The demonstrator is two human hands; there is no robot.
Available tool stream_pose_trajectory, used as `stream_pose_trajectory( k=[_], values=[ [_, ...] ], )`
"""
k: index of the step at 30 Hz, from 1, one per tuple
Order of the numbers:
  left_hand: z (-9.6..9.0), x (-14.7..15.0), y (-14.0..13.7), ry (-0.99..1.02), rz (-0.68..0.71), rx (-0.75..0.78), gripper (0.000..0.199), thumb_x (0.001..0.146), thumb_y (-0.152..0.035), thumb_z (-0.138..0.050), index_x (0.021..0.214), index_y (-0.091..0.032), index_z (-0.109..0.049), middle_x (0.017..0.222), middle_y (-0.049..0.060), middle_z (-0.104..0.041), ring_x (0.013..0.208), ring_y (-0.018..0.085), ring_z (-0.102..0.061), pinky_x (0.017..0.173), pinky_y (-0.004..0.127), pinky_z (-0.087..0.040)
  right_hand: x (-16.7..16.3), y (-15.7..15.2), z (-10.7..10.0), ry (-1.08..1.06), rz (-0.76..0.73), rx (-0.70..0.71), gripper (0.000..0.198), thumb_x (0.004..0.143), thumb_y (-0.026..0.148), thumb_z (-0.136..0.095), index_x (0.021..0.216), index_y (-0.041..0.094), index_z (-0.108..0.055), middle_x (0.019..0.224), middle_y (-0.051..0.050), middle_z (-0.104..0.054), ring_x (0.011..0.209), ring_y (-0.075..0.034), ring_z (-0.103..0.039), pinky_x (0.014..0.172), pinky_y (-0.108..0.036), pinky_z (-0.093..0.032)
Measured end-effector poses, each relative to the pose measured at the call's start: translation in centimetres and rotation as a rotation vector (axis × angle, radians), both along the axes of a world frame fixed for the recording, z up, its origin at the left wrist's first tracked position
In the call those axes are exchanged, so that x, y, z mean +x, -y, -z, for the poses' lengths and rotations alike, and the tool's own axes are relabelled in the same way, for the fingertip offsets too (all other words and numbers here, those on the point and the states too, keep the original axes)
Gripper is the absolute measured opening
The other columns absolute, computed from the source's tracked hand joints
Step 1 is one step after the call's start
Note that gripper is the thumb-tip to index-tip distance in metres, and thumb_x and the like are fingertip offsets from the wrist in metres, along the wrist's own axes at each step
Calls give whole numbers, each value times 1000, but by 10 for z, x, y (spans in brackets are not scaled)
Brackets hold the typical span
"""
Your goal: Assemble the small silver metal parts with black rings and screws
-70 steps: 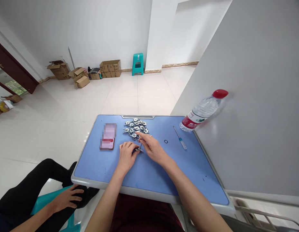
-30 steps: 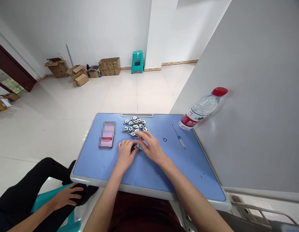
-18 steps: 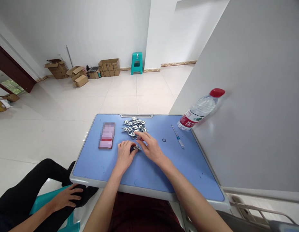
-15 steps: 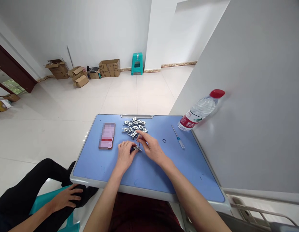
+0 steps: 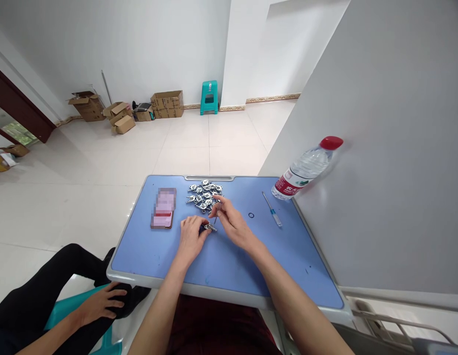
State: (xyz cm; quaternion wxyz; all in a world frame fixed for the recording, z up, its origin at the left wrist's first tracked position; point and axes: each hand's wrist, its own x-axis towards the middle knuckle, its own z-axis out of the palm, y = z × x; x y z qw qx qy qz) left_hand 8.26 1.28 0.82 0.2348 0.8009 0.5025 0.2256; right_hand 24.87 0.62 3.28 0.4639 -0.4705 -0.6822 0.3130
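While the left hand (image 5: 191,235) rests on the blue desk (image 5: 229,256) w/ its fingers pinched shut on a small metal part (image 5: 209,227), the right hand (image 5: 231,223) is raised just beside it, thumb & forefinger closed on a thin pin (image 5: 215,212). Pile of metal parts (image 5: 205,194) sits right behind both hands; phone (image 5: 164,208) to the left, black ring (image 5: 251,215), screwdriver (image 5: 272,210) & water bottle (image 5: 306,167) off to the right.

A small teal stool (image 5: 209,97) stands by the white back wall (image 5: 121,44) on a shiny pale tile floor (image 5: 103,162), with brown cardboard boxes (image 5: 168,104) to its left and a dark door frame (image 5: 17,106) far left.
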Motion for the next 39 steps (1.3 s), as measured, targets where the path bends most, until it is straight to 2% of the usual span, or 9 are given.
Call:
stream_pose_trajectory(
  k=[4,7,9,13,19,27,30,34,39],
  values=[
    [0,0,0,-9,-4,-3,7,88,-23,-61,94,-23,-58,101,0,-66,101,20,-54,88,36,-34,5,0,-2,153,98,-35,27,89,18,-40,114,20,-52,75,1,-55,65,-15,-52,66,-28,-45],
    [1,0,0,-13,-3,3,8,88,-22,-61,95,-24,-58,101,-1,-66,102,21,-54,88,36,-34,9,-3,2,347,31,-70,12,85,16,-51,92,19,-60,78,-1,-59,70,-15,-55,66,-27,-42],
    [2,0,-1,-12,-4,5,8,87,-21,-61,95,-24,-58,101,-1,-65,101,21,-54,87,36,-34,10,-6,5,448,-29,-115,8,84,14,-55,85,19,-61,82,-3,-63,74,-16,-57,68,-26,-41],
    [4,-1,-1,-7,-4,2,9,88,-21,-61,95,-23,-58,100,-1,-65,100,21,-54,87,36,-34,10,-9,10,520,-81,-178,9,85,11,-57,89,18,-63,85,-4,-65,77,-16,-59,69,-26,-40],
    [5,-1,-1,-23,-6,7,9,87,-20,-61,96,-23,-58,101,0,-65,101,21,-54,87,36,-34,8,-8,13,527,-134,-166,13,85,7,-54,88,17,-62,87,-5,-66,78,-17,-59,70,-26,-40],
    [3,-1,-1,-19,-15,11,8,87,-21,-61,95,-24,-58,101,-1,-66,101,21,-55,88,36,-35,19,-12,12,533,-30,-168,12,90,13,-50,91,18,-60,89,-6,-67,78,-18,-60,69,-27,-40],
    [2,0,-1,-20,-10,3,9,87,-21,-61,95,-24,-59,100,0,-66,101,21,-55,88,36,-35,34,-14,8,575,13,-240,12,89,14,-51,87,19,-62,84,-5,-67,75,-18,-59,66,-26,-38],
    [0,0,-1,-15,-16,-10,9,86,-21,-63,94,-23,-59,100,0,-66,101,21,-55,88,36,-35,48,-13,3,664,-32,-376,15,84,11,-53,77,19,-63,74,-4,-66,64,-16,-55,57,-25,-32],
    [-2,0,0,-8,-18,-12,10,86,-21,-62,95,-23,-59,100,0,-66,100,21,-55,89,36,-35,55,-11,3,685,-16,-393,17,80,9,-55,71,18,-64,70,-4,-67,63,-16,-55,56,-25,-32]
  ],
)
